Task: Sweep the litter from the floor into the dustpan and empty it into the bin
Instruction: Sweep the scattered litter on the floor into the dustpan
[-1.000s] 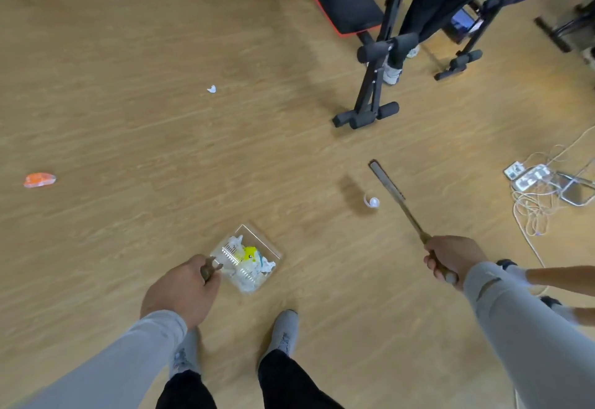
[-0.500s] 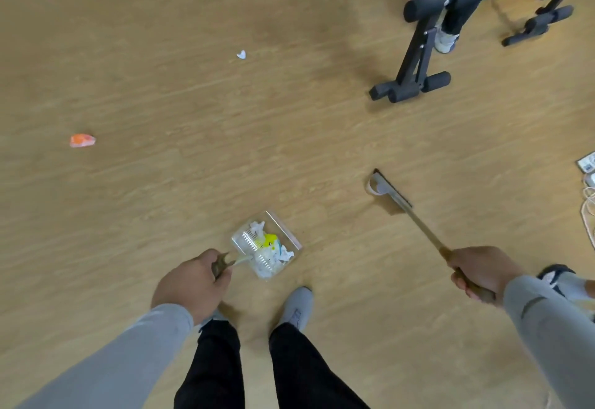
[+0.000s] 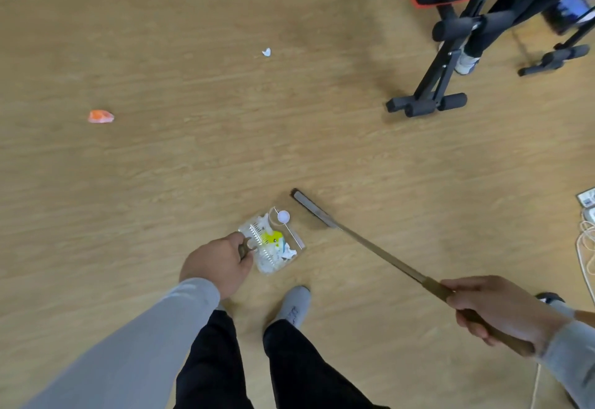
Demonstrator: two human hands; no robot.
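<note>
Wood floor (image 3: 193, 167) still showing orange wrapper (image 3: 100, 116), white scrap (image 3: 266, 52); left hand (image 3: 219, 267) gripping part-filled dustpan (image 3: 273, 241), right hand (image 3: 495, 309) gripping broom (image 3: 354, 241), bin unseen.

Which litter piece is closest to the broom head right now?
The small white round piece at the dustpan mouth, beside the broom head. The white scrap and orange wrapper lie far off.

Two loose pieces of litter lie on the floor (image 3: 193, 167): one orange scrap (image 3: 100, 116) and one white scrap (image 3: 266, 52). There is one clear dustpan (image 3: 273, 243), one small white ball (image 3: 283, 215) at its lip, and one broom (image 3: 360, 241). Two hands show, the left hand (image 3: 219, 265) and the right hand (image 3: 495, 309).
</note>
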